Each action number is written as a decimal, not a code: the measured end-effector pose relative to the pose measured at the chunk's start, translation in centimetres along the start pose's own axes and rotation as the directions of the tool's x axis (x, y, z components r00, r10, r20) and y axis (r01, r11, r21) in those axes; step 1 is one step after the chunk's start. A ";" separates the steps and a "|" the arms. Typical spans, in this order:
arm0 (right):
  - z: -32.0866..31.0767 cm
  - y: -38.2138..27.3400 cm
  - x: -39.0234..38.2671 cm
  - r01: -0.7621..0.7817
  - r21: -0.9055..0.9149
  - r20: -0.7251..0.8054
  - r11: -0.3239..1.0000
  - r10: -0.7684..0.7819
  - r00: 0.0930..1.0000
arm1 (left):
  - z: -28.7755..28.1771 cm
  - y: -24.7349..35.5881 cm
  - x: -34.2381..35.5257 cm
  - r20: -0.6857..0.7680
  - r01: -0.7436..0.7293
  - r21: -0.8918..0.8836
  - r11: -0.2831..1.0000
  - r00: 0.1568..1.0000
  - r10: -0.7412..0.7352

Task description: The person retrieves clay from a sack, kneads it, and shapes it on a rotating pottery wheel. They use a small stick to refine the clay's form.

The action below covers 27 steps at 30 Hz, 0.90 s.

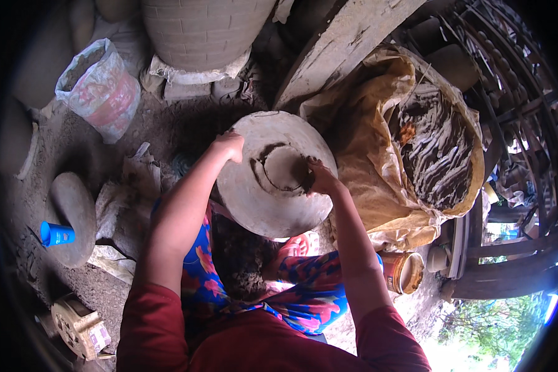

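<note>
In front of me is a pale round potter's wheel [254,208], its top smeared with clay. A low round clay base [283,167] with a raised dark rim sits at its middle. My left hand [230,146] grips the wheel's edge at the upper left, thumb side over the top. On the right side of the clay base, my right hand [320,177] has its fingers curled over the raised rim, pinching the wet clay. Part of that rim is hidden under the fingers.
Right of the wheel stands a big yellowish sack [378,192] of dark ridged clay [440,149]. A large clay jar [208,31] rises behind, beside a wooden beam [347,46]. Leftward are a filled sack [102,93], a blue cup [57,234] on a round slab and a small stool [80,327].
</note>
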State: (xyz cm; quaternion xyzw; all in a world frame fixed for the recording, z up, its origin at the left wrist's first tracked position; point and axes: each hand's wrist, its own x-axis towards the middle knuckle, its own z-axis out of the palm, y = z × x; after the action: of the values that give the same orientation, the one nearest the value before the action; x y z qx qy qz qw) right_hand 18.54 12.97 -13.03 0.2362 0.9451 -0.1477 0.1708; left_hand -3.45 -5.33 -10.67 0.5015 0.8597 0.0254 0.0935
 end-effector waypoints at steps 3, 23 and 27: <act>-0.1 -0.2 0.2 -0.009 -0.051 -0.032 0.999 0.008 0.999 | -0.9 0.1 0.3 0.325 0.072 -0.086 0.994 0.945 -0.040; -1.0 -2.5 -4.5 -0.041 0.471 -0.264 0.881 0.185 0.947 | -3.3 0.7 0.0 0.586 0.046 -0.069 0.997 0.811 0.003; -0.8 -0.4 -3.2 -0.018 0.200 -0.119 0.980 0.042 0.992 | -2.7 0.2 0.3 0.416 0.119 -0.099 0.988 0.907 -0.068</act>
State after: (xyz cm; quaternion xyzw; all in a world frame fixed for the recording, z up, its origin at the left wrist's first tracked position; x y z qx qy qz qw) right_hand 20.79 11.65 -10.94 0.2748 0.9307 -0.2240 0.0902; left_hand -3.89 -4.85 -8.00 0.4470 0.8407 -0.0327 0.3039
